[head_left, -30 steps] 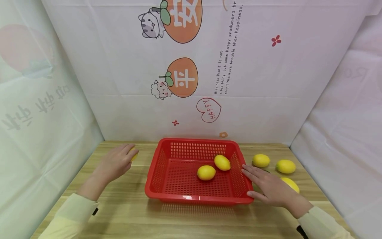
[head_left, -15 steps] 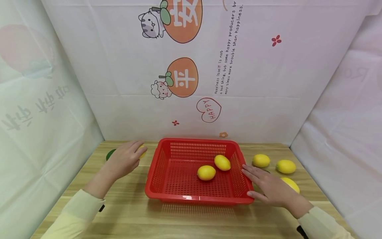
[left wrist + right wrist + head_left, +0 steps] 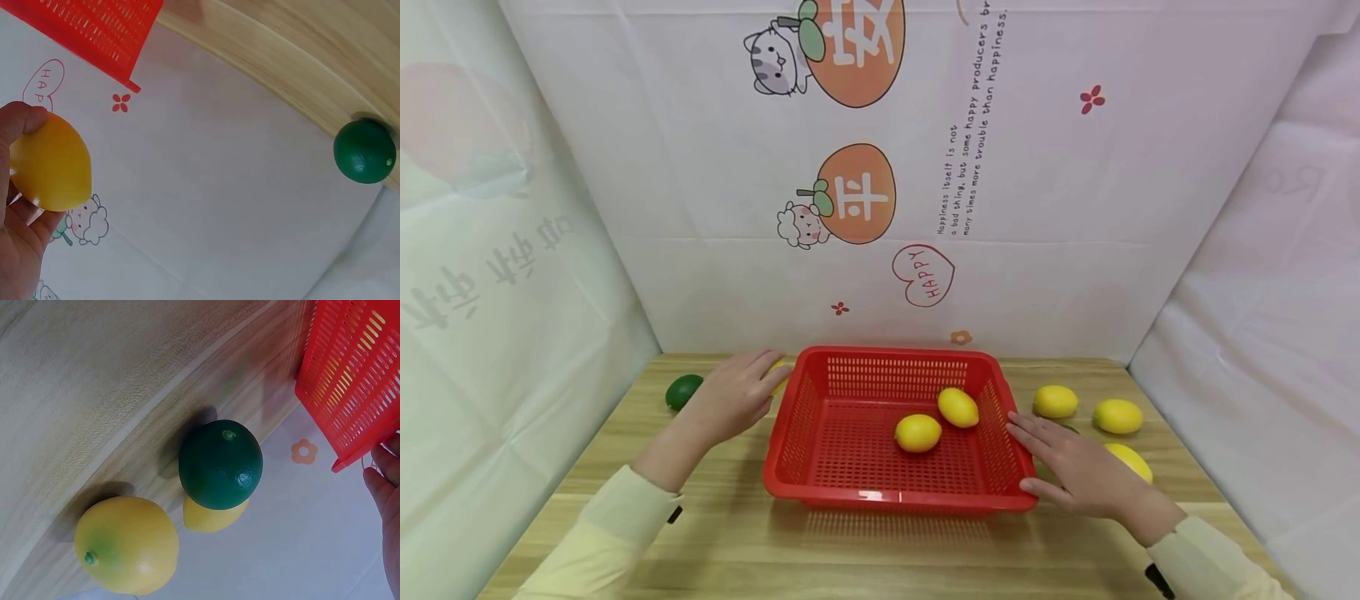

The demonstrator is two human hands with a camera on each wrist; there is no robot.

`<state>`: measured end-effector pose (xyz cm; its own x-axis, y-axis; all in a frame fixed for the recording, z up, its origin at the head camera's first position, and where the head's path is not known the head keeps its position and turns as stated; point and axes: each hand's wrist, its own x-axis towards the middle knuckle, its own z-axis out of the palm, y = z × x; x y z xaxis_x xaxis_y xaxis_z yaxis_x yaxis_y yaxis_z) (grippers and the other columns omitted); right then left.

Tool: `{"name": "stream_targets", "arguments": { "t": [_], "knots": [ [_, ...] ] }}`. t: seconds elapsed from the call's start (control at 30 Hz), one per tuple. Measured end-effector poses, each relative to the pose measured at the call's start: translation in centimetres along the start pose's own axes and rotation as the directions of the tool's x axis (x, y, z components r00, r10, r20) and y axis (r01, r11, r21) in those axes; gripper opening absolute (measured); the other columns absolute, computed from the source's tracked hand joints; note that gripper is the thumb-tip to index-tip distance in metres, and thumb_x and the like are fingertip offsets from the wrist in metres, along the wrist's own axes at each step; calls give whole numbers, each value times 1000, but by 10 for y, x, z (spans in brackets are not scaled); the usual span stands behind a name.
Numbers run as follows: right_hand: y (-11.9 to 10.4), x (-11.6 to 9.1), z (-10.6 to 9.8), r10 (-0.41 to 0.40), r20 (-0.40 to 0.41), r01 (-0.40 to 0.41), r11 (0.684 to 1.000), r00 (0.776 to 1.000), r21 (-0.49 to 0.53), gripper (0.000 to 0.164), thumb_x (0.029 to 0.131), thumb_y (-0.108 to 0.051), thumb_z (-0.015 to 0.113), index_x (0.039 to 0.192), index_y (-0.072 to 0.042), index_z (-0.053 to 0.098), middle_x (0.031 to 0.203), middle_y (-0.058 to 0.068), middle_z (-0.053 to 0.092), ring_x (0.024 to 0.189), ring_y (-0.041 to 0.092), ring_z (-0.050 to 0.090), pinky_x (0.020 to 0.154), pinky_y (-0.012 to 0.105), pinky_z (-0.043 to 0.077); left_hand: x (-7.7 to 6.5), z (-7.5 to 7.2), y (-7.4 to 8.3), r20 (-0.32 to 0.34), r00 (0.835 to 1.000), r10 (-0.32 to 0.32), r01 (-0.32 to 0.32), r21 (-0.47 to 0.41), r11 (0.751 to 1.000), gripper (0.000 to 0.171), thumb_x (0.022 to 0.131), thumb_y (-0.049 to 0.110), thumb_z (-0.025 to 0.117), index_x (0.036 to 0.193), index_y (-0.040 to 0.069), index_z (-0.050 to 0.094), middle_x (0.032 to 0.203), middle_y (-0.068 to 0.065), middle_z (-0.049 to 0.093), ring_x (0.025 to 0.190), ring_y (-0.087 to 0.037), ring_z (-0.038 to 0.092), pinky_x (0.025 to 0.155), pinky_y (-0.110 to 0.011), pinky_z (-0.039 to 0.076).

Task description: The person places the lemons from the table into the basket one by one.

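Note:
In the head view my left hand [image 3: 737,396] is raised beside the left rim of the red plastic basket [image 3: 842,454]. It grips a lemon [image 3: 59,165], thumb on one side and fingers on the other, as the left wrist view shows. Two lemons lie in the basket: one lemon [image 3: 917,433] near the middle, another lemon [image 3: 958,407] towards the back right. With its fingers stretched out, my right hand [image 3: 1086,473] rests on the basket's right rim.
A dark green fruit [image 3: 683,392] lies at the table's back left. Right of the basket are a lemon [image 3: 1056,402], another lemon [image 3: 1117,417] and a partly covered lemon [image 3: 1131,462]. A second green fruit [image 3: 220,464] sits among them. White printed sheets surround the wooden table [image 3: 850,567].
My left hand has moved right with the lemon, up to the basket's left rim, uncovering the green fruit behind it. The right hand and basket have stayed in place.

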<state>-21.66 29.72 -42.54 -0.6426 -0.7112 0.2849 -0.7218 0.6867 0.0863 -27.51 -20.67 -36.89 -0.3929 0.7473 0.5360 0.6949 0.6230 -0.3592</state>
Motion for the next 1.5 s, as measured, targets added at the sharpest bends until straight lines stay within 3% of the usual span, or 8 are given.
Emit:
{"name": "stream_targets", "arguments": {
  "t": [0.27,0.53,0.87,1.0,1.1,1.27,1.5],
  "knots": [
    [0,0,-1,-3,9,3,1000,1000,-4,70,88,-41,69,141,0,49,145,16,45,128,35,47,97,49,46,14,4,8,31,999,11,-11,9,1000,49,73,10,85,117,5,63,115,-17,65,102,-30,63,82,-42,56],
    [1,0,-1,-16,2,16,1000,1000,-24,68,88,-41,69,139,2,50,144,17,47,127,36,49,97,50,46,23,7,16,67,997,32,-32,2,999,45,77,8,80,119,5,63,122,-18,63,108,-31,62,90,-42,53],
    [0,1,-3,-28,4,28,998,1000,-47,68,88,-41,69,137,2,51,142,17,48,128,36,48,99,50,44,31,16,23,36,996,82,-80,-42,996,39,78,6,77,115,4,65,119,-18,63,109,-32,61,93,-42,51],
    [0,1,-4,-29,-2,28,998,1000,-52,68,88,-40,69,138,2,51,143,16,48,129,34,47,113,33,26,33,19,26,62,995,74,-70,-67,995,40,78,8,79,115,5,64,120,-17,62,109,-31,61,93,-41,51],
    [0,0,-4,-25,-2,25,998,1000,-52,68,88,-40,69,138,1,51,143,16,48,130,33,47,114,27,17,36,20,29,85,994,71,-63,-88,994,43,77,8,80,117,5,63,121,-17,62,110,-31,60,93,-41,51],
    [-1,1,-4,-20,9,21,998,1000,-60,68,88,-42,68,138,1,51,143,16,48,129,33,47,102,47,42,42,23,33,107,991,83,-72,-105,992,41,79,7,79,117,5,63,123,-18,62,111,-31,60,94,-42,51],
    [-1,1,-4,-18,14,19,998,1000,-64,69,88,-43,68,138,1,51,143,16,48,129,33,47,99,50,44,49,24,39,180,981,76,-56,-113,992,45,80,12,80,121,9,62,127,-14,61,116,-28,58,95,-40,50]
  ]
}}
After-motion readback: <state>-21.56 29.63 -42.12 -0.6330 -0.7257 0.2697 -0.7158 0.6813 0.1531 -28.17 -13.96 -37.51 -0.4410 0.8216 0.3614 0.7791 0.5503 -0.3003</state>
